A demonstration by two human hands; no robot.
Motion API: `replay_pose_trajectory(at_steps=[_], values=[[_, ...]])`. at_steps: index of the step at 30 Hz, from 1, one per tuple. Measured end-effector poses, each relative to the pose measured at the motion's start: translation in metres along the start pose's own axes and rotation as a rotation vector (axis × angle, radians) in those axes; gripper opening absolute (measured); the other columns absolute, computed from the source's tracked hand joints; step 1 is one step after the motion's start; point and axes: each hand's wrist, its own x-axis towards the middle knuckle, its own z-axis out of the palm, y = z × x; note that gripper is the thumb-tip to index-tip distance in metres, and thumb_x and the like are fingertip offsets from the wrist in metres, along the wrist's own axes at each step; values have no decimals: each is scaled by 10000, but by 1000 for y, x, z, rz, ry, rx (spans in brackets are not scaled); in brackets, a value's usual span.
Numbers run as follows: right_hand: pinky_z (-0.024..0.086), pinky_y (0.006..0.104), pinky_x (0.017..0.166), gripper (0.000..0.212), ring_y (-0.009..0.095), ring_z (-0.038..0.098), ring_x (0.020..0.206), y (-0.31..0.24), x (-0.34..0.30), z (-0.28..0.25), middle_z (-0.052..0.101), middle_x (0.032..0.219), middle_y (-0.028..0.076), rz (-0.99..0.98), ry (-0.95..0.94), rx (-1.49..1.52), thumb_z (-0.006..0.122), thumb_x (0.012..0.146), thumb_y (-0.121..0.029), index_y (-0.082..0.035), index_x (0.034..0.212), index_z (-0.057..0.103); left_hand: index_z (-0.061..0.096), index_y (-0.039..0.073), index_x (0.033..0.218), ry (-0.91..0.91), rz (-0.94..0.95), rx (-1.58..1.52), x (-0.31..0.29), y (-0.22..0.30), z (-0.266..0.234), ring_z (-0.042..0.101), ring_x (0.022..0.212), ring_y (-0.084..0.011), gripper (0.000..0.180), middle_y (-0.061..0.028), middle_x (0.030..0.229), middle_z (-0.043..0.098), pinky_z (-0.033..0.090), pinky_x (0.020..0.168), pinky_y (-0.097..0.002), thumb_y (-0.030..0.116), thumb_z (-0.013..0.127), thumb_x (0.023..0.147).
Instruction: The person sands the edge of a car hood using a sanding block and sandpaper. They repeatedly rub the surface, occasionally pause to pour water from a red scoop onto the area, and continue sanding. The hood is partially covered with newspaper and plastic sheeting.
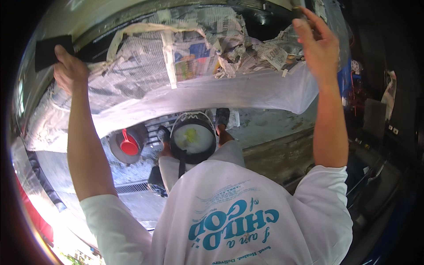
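Note:
High on the left, my left hand (pixel 70 70) is closed on a black square sheet (pixel 48 52) that looks like sandpaper, its thumb lying on the sheet. At the upper right, my right hand (pixel 319 46) is raised with thumb and forefinger curled toward each other. A small dark thing shows at these fingertips, too unclear to name. Between the hands stretches a car-like body panel covered with taped newspaper (pixel 141 64). Clear plastic film (pixel 176 104) hangs along the paper's near edge. Glossy dark surface (pixel 267 20) shows beyond the paper's torn, crumpled right part.
Below the film, a black bucket (pixel 198 157) of cloudy liquid with something yellow-green in it stands between my legs. To its left a red dipper (pixel 128 144) lies in a dark round basin (pixel 117 150). A floor drain grate (pixel 132 188) is nearer me. Dark clutter lines the right side.

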Motion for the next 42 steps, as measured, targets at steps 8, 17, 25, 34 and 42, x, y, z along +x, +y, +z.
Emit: replay_pose_trajectory(at_steps=[8, 17, 25, 34, 42], values=[[533, 349, 767, 329, 238, 687, 832, -19, -4, 46, 710, 922, 114, -31, 185, -298, 764, 859, -221, -55, 1141, 735, 695, -117, 849, -21, -30, 41, 6, -3, 4, 581, 1047, -501, 911, -366, 1005, 643, 412, 971, -541, 695, 306, 989], [534, 454, 815, 298, 383, 674, 885, -14, 4, 62, 680, 979, 187, 84, 121, -218, 684, 891, -238, -27, 1095, 736, 678, -168, 848, 32, -32, 45, 10, -20, 10, 585, 1012, -525, 1002, -405, 971, 629, 400, 939, -551, 739, 271, 968], [536, 443, 794, 271, 377, 673, 866, -12, 9, 60, 678, 945, 184, 53, 114, -225, 696, 884, -207, -23, 1079, 738, 623, -157, 692, -20, -22, 20, 7, -13, 3, 575, 802, -521, 986, -386, 772, 604, 420, 821, -564, 722, 280, 982], [520, 446, 805, 279, 378, 667, 868, -17, 18, 50, 675, 915, 193, 93, 35, -251, 692, 889, -217, -9, 1069, 737, 560, -140, 586, -3, 19, 23, 8, -16, 7, 500, 657, -487, 976, -352, 622, 533, 395, 734, -567, 700, 277, 995], [521, 457, 771, 266, 387, 661, 842, -16, 18, 54, 664, 915, 197, 4, 105, -254, 687, 899, -217, 3, 1040, 736, 551, -117, 594, -53, 13, 15, 10, -17, 3, 493, 640, -454, 945, -332, 609, 513, 383, 704, -563, 687, 268, 1002]])
